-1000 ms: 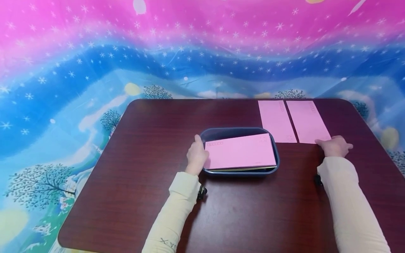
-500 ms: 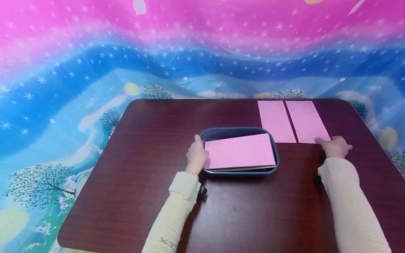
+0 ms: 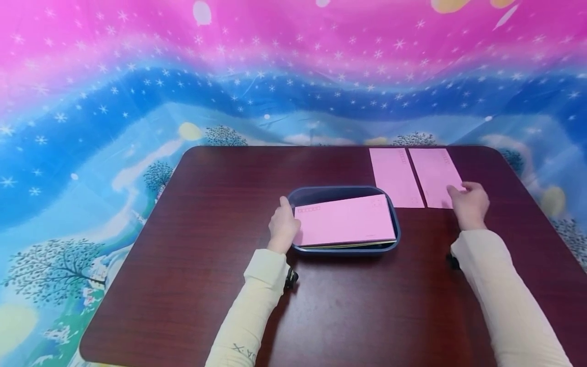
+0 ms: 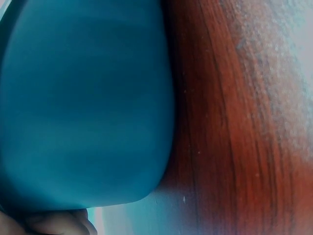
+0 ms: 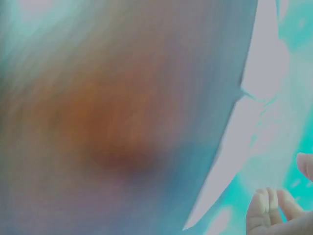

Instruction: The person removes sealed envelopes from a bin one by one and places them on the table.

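Note:
My left hand (image 3: 283,224) grips the left end of a dark blue plastic basin (image 3: 341,188), thumb over the rim. In the left wrist view the basin's outer wall (image 4: 88,103) fills much of the picture, with fingertips (image 4: 61,223) at its edge. Inside the basin lies a stack of envelopes, a pink envelope (image 3: 344,221) on top. My right hand (image 3: 472,205) is beside the near right corner of another pink envelope (image 3: 433,176), its fingers loosely bent and holding nothing. A second pink envelope (image 3: 395,178) lies parallel on its left.
Everything stands on a dark red-brown wooden table (image 3: 192,265) with rounded corners. The two loose envelopes reach nearly to its far edge. Behind it hangs a colourful printed cloth (image 3: 293,92) of snowflakes and trees.
My right hand has left the near corner of the right envelope, lifting slightly and shifting left. The left hand and basin keep their place, while the head view has turned slightly.

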`<state>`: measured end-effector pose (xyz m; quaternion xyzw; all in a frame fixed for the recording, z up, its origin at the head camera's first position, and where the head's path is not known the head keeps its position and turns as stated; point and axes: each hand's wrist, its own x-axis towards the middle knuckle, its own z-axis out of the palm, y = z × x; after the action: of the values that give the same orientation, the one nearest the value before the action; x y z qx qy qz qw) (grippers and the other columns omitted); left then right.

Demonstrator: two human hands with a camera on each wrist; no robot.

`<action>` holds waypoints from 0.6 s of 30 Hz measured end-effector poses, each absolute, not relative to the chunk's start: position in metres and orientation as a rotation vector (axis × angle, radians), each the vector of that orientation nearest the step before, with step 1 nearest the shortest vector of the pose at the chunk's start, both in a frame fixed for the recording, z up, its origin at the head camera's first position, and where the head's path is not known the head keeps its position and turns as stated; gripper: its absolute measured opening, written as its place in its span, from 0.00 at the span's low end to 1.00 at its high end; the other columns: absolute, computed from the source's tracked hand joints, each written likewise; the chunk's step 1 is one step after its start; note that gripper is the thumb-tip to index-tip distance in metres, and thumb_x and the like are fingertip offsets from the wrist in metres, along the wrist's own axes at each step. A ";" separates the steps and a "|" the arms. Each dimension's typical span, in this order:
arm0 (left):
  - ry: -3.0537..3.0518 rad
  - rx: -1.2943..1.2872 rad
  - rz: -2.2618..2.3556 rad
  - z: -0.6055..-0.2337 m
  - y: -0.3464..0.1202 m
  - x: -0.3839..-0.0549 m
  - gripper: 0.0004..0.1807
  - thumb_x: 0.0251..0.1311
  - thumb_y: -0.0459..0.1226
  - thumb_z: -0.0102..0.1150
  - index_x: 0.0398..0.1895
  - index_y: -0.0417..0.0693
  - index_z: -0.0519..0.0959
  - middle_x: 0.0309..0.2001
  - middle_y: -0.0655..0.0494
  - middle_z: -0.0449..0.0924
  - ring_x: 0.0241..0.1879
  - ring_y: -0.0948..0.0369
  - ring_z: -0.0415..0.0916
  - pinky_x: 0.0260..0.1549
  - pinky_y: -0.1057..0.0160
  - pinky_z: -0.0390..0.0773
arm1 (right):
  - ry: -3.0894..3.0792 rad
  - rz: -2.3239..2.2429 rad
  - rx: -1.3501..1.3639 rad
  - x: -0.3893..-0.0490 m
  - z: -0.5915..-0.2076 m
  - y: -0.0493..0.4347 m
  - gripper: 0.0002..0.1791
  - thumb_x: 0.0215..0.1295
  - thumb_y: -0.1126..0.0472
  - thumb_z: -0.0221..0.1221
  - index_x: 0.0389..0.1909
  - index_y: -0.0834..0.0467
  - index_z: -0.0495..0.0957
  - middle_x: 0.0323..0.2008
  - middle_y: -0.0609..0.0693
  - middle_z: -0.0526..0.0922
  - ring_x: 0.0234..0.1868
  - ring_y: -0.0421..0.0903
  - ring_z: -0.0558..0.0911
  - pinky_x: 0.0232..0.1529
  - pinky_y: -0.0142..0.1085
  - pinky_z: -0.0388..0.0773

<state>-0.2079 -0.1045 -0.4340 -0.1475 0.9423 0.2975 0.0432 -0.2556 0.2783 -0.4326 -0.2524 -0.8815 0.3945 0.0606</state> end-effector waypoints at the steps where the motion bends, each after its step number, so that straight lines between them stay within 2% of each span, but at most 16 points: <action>1: 2.882 -0.451 0.910 -0.434 -0.104 -0.208 0.31 0.56 0.31 0.56 0.63 0.40 0.60 0.46 0.39 0.80 0.40 0.44 0.80 0.38 0.49 0.78 | -2.670 1.172 -0.689 -0.257 -0.430 0.272 0.31 0.67 0.50 0.50 0.63 0.67 0.67 0.54 0.67 0.73 0.38 0.42 0.76 0.42 0.34 0.72; 3: 2.881 -0.451 0.911 -0.434 -0.104 -0.208 0.31 0.55 0.30 0.56 0.63 0.40 0.60 0.46 0.39 0.80 0.40 0.45 0.80 0.38 0.49 0.78 | -2.685 1.142 -0.538 -0.258 -0.424 0.258 0.27 0.67 0.51 0.52 0.60 0.67 0.71 0.49 0.63 0.77 0.28 0.30 0.69 0.33 0.26 0.66; 5: 2.875 -0.453 0.909 -0.434 -0.104 -0.209 0.31 0.56 0.30 0.56 0.64 0.40 0.59 0.47 0.39 0.80 0.40 0.45 0.80 0.38 0.49 0.78 | -2.718 1.121 -0.383 -0.258 -0.417 0.242 0.25 0.68 0.51 0.52 0.56 0.67 0.74 0.46 0.63 0.78 0.28 0.27 0.68 0.33 0.25 0.65; 8: 2.870 -0.453 0.907 -0.435 -0.105 -0.209 0.32 0.56 0.30 0.56 0.65 0.40 0.59 0.47 0.39 0.80 0.39 0.45 0.80 0.37 0.50 0.78 | -2.762 1.105 -0.147 -0.253 -0.409 0.217 0.23 0.69 0.53 0.53 0.54 0.68 0.75 0.45 0.66 0.79 0.36 0.41 0.76 0.38 0.32 0.70; 11: 2.871 -0.453 0.910 -0.435 -0.105 -0.209 0.33 0.56 0.30 0.57 0.65 0.40 0.59 0.47 0.39 0.80 0.38 0.46 0.80 0.37 0.50 0.78 | -2.814 1.085 0.080 -0.247 -0.402 0.193 0.21 0.69 0.55 0.54 0.52 0.68 0.75 0.45 0.68 0.80 0.45 0.59 0.78 0.44 0.45 0.74; 14: 2.875 -0.450 0.909 -0.435 -0.105 -0.210 0.32 0.56 0.30 0.57 0.65 0.39 0.59 0.47 0.39 0.80 0.38 0.46 0.80 0.37 0.49 0.78 | -2.869 1.028 0.279 -0.243 -0.400 0.173 0.17 0.68 0.58 0.56 0.49 0.68 0.77 0.45 0.67 0.81 0.46 0.61 0.79 0.48 0.52 0.74; 18: 2.867 -0.451 0.906 -0.435 -0.104 -0.210 0.34 0.56 0.31 0.57 0.66 0.39 0.58 0.48 0.39 0.80 0.38 0.46 0.80 0.36 0.51 0.78 | -2.934 0.918 0.503 -0.241 -0.403 0.155 0.18 0.63 0.60 0.61 0.49 0.68 0.78 0.46 0.65 0.81 0.49 0.60 0.78 0.54 0.53 0.72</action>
<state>-0.2096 -0.1041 -0.4351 -0.1483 0.9417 0.2976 0.0508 -0.2406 0.1552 -0.4026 0.1616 -0.9417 0.2948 0.0132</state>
